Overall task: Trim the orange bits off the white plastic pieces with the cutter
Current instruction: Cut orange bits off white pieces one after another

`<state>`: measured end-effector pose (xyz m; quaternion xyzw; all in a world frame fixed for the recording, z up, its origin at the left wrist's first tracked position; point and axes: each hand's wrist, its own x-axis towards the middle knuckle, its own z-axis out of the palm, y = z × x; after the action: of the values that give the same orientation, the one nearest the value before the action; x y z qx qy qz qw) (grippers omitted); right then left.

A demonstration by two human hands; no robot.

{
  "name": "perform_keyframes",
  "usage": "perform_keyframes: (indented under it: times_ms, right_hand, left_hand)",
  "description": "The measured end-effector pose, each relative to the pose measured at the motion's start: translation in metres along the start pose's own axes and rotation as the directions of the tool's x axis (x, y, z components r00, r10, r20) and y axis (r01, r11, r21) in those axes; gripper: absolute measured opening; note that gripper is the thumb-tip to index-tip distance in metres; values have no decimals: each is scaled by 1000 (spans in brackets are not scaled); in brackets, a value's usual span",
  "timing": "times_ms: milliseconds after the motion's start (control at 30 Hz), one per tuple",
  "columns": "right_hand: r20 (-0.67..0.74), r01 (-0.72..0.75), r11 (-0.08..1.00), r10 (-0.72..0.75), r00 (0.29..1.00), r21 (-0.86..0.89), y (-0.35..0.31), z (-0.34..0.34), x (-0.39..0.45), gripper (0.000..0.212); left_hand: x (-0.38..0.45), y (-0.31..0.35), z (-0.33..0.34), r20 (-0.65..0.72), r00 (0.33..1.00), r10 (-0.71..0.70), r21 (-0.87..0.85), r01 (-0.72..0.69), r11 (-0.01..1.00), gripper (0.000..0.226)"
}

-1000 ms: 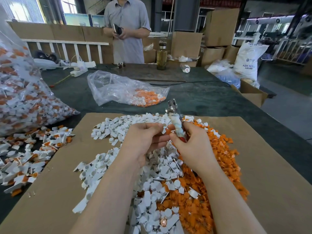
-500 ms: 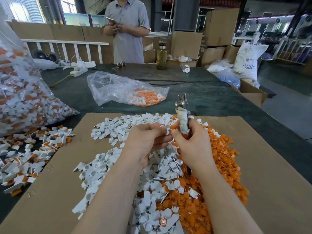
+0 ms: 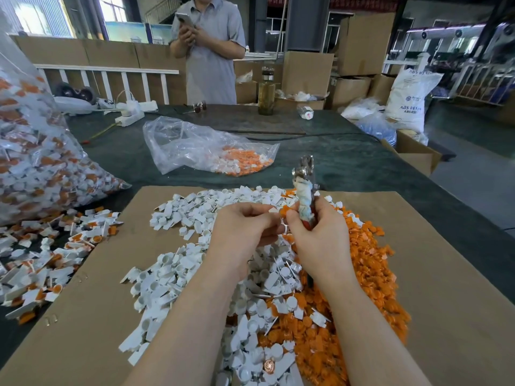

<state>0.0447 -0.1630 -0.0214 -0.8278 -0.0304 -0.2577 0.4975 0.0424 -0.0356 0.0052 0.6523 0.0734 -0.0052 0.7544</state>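
My right hand (image 3: 317, 240) grips the cutter (image 3: 305, 188), whose cloth-wrapped handle and metal jaws point up and away from me. An orange bit (image 3: 285, 210) shows at my right thumb, between the two hands. My left hand (image 3: 245, 232) has its fingers curled round a small plastic piece that is mostly hidden. Under the hands lies a heap of white plastic pieces (image 3: 178, 271) on the left and a heap of orange bits (image 3: 370, 274) on the right, both on a cardboard sheet (image 3: 100, 307).
A big clear bag of white-and-orange pieces (image 3: 36, 168) stands at the left, with loose untrimmed pieces (image 3: 41, 257) below it. A smaller bag (image 3: 206, 151) lies on the dark table (image 3: 348, 162) beyond the cardboard. A person (image 3: 209, 48) stands at the far side holding a phone. Boxes stand at the right.
The cutter has swung from leaning left to nearly upright and shifted right. An orange bit now shows between my thumbs. The person opposite has raised the phone.
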Motion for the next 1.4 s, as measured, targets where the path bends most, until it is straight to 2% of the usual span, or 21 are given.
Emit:
perform_keyframes:
  times_ms: [133,300,500,867,1133,1400]
  right_hand:
    - [-10,24,999,-23,1000,43,-2,1,0,7]
    - [-72,60,997,-57,996,48,-4,3,-2,10]
    - [-113,66,998,-66,991,-4,-3,3,-3,11]
    - [-153,90,990,-105,983,-105,-6,3,-5,18]
    - [-151,85,991,-100,983,-106,-5,4,-4,17]
    - [-96,55,990,-68,993,-133,-8,2,-3,16]
  left_hand:
    - [-1,2,0,2,1000,-26,-57,26,998,9]
    - [-3,5,0,45,996,-75,-147,81,986,15]
    - [-5,7,1,27,999,-27,-192,32,981,14]
    - [-7,8,7,-81,979,186,86,-179,980,11]
    - [-9,8,6,-52,941,335,302,-305,903,13]
    - [-7,7,5,-64,932,358,346,-315,883,12]
